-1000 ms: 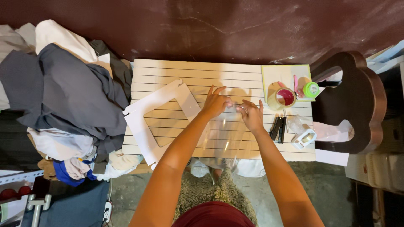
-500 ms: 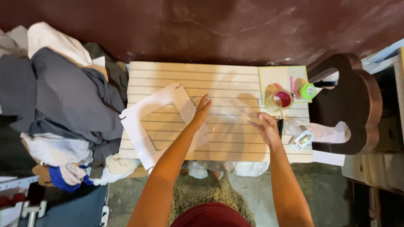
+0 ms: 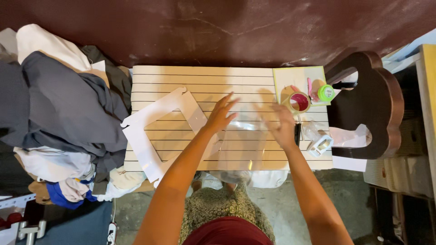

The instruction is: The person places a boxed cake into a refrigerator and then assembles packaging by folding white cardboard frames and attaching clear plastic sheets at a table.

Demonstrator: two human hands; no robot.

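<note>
A clear plastic sheet [image 3: 247, 140] lies flat on the pale slatted table [image 3: 200, 77], hard to see against the slats. My left hand [image 3: 220, 113] rests on its left part with fingers spread. My right hand [image 3: 282, 127] presses flat on its right part, blurred by motion. Neither hand grips anything. A white cardboard frame with a cut-out middle [image 3: 159, 131] lies just left of my left hand, hanging over the table's left edge.
A tape roll with a red core [image 3: 299, 102], a green-capped small jar [image 3: 325, 93] and a white tape dispenser [image 3: 320, 145] sit at the table's right end. A heap of clothes [image 3: 59, 113] is piled on the left. A dark wooden chair back [image 3: 377, 104] stands on the right.
The hands were together holding the clear sheet up above the table. They have moved apart and down, and the sheet now lies spread flat under both palms.
</note>
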